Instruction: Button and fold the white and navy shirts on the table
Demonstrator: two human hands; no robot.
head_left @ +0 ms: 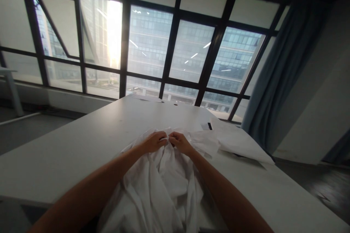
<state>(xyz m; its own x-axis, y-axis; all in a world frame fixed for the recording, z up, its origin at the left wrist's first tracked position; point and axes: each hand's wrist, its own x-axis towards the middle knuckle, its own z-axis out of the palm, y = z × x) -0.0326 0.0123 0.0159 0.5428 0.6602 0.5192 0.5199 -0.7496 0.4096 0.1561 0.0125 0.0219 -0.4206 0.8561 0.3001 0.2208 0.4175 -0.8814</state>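
In the head camera's view, a white table [68, 167] runs toward a wall of black-framed windows [150, 43], one pane at left tilted ajar and bright glare striking the glass near it. A glass-fronted building [232, 56] rises outside. A blue curtain [281, 65] hangs at right beside a pale wall [311, 123], with the gray floor [308, 178] below. The corner of a second table [12, 91] shows at the far left. Two small dark spots mark the tabletop near its window end.

White sheets [240, 140], whether paper or fabric too hard to tell, spread over the table's right side, one edge lifted and casting a shadow. A small black object [209, 126] lies at their far edge. The nearest white folds reach close to the right hand [179, 142], and where they end and the gathered cloth begins cannot be made out.

The white cloth [164, 189] hangs in loose pleats below both hands, filling the space between the bare forearms and spilling toward the wearer; the arms cover parts of its sides. The left hand [156, 141] pinches the bunched upper edge, fingers curled inward. The right hand grips the same edge just beside it, fingertips nearly meeting the left's. Exact finger placement is too small to read.
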